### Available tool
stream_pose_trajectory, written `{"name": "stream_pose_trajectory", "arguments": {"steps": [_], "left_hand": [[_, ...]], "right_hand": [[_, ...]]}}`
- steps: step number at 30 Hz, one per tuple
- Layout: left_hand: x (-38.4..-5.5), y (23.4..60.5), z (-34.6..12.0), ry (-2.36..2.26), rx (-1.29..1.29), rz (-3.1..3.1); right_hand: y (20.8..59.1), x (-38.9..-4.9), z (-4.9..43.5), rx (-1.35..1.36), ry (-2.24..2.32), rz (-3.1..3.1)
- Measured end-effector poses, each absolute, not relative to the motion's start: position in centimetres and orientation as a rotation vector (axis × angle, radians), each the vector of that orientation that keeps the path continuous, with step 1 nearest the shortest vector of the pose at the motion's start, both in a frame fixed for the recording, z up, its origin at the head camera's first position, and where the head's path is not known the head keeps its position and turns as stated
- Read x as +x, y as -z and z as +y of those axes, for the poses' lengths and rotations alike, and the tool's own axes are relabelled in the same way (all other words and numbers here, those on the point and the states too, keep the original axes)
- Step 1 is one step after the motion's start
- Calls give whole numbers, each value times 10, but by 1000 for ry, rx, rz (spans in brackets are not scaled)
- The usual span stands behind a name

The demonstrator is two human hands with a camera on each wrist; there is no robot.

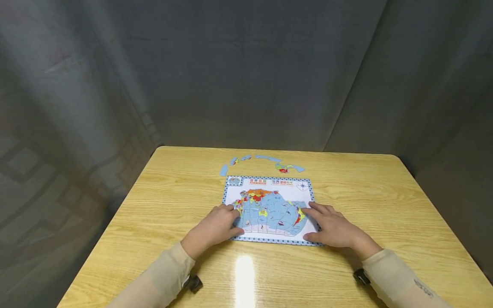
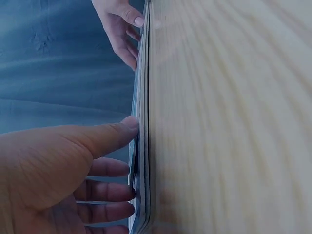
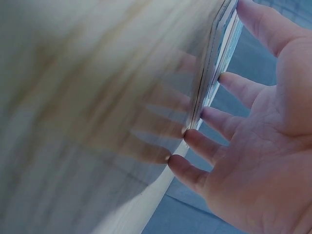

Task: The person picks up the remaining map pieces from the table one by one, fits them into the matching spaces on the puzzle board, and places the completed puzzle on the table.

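Note:
A world-map jigsaw puzzle (image 1: 275, 216) lies partly assembled on a white board (image 1: 293, 194) with a dotted blue border. At the board's left side my left hand (image 1: 218, 223) touches the map with its fingers; in the left wrist view its thumb (image 2: 109, 139) lies at the near edge. My right hand (image 1: 332, 226) is spread over the right side, its fingertips at the yellow and red land pieces. The right wrist view shows its fingers (image 3: 209, 148) straight, with tips along the board and tabletop. Both palms partly hide the board's side borders.
Beyond the board several loose puzzle pieces lie in an arc, among them a blue one (image 1: 223, 170) at left and a green and red one (image 1: 283, 168) at right. The wooden table (image 1: 369, 184) meets a grey curtain (image 1: 246, 85) behind it.

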State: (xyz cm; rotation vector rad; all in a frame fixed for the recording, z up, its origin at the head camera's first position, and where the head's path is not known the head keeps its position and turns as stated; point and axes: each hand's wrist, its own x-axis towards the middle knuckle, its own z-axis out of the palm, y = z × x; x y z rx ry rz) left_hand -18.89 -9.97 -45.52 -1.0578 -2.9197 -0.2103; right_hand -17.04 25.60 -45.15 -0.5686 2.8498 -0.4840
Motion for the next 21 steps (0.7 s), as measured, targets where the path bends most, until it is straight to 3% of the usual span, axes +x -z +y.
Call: {"name": "stream_pose_trajectory", "arguments": {"steps": [21], "left_hand": [[-191,457,-99,221,-1053,-2911]], "right_hand": [[453,-171,256,-561,478,2847]]}}
